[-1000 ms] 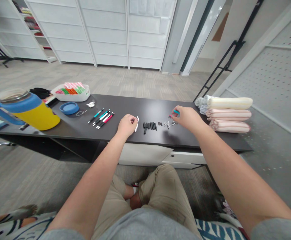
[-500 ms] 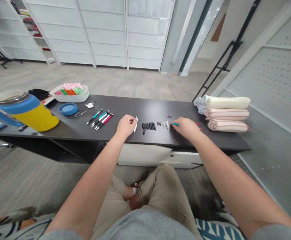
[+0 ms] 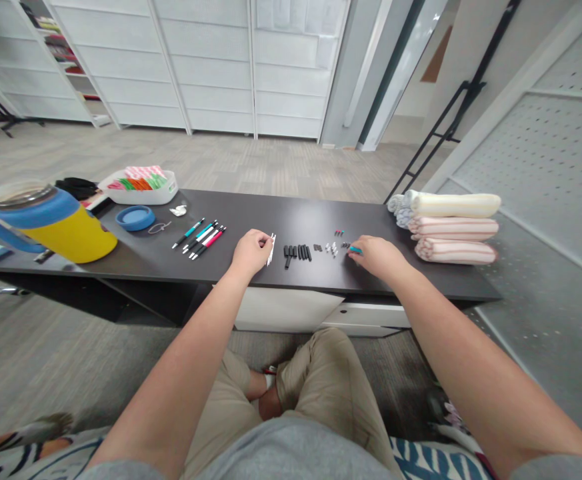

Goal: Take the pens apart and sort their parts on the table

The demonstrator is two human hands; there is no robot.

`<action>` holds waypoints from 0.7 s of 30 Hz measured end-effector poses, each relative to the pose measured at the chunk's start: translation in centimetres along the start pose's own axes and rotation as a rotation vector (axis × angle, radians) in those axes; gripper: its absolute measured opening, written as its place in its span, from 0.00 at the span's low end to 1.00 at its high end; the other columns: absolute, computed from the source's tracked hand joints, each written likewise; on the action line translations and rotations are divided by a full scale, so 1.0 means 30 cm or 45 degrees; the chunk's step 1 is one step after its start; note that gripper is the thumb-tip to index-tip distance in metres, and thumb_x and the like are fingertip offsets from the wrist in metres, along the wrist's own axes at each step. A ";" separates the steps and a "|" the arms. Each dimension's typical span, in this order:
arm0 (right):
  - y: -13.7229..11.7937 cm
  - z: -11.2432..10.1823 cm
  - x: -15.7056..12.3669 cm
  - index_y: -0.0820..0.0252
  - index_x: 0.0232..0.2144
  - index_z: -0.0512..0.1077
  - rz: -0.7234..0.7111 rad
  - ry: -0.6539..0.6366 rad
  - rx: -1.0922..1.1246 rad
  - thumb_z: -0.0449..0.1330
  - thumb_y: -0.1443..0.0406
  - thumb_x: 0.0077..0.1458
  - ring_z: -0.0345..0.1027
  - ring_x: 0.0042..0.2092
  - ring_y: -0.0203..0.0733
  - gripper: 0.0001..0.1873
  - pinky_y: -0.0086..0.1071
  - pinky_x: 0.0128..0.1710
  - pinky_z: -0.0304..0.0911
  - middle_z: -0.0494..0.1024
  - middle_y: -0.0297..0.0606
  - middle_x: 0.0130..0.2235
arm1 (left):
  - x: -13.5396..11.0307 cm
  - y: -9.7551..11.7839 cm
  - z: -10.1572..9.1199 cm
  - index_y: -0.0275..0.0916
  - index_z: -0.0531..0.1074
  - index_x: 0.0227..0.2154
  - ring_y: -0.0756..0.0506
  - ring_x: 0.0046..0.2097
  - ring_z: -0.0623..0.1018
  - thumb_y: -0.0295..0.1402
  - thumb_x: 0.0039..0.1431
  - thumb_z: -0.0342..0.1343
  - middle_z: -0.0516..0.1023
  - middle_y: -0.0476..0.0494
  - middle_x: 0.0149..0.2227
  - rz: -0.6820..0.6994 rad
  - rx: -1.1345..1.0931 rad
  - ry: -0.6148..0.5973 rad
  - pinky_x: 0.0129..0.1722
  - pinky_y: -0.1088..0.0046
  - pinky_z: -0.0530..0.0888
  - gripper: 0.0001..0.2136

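Note:
My left hand (image 3: 252,251) rests on the dark tabletop, its fingertips pinched at the edge of a bunch of thin white pen refills (image 3: 271,250). My right hand (image 3: 377,256) is closed round a teal pen barrel (image 3: 355,249), whose end sticks out at the fingertips. Between the hands lie black rubber pen grips (image 3: 298,253), small dark pieces (image 3: 317,247), little white pen parts (image 3: 331,249) and tiny coloured pieces (image 3: 339,233). More small dark bits (image 3: 345,245) lie right beside my right fingertips. What lies under the right palm is hidden.
Several assembled pens (image 3: 204,240) lie left of my left hand. Further left are a blue lid (image 3: 135,218), a white tray (image 3: 143,195) of wrapped items and a yellow-blue mug (image 3: 71,230) tipped over. Rolled towels (image 3: 455,228) are stacked at the right end of the table (image 3: 295,208).
My right hand has shifted slightly right with the teal barrel, uncovering small dark bits on its left. Red pieces seen beyond it are now hidden. My left hand stays put.

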State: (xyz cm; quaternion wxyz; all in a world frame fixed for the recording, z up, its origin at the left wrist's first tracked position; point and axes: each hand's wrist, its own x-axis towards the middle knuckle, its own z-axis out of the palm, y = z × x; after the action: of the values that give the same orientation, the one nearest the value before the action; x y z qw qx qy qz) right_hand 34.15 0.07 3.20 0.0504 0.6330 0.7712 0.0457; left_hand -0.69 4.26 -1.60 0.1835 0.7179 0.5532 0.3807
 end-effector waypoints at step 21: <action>0.044 0.004 -0.066 0.56 0.35 0.82 0.221 -0.077 -0.023 0.59 0.54 0.62 0.77 0.37 0.49 0.15 0.34 0.35 0.61 0.84 0.45 0.37 | -0.001 0.004 -0.001 0.41 0.78 0.31 0.46 0.38 0.78 0.35 0.62 0.57 0.80 0.43 0.40 -0.013 0.013 -0.016 0.43 0.69 0.75 0.07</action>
State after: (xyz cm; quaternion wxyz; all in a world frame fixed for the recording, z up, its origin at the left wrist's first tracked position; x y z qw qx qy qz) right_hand 35.84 -1.61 3.30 0.0751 0.6980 0.7111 0.0377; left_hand -0.63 4.17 -1.50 0.1853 0.7184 0.5575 0.3725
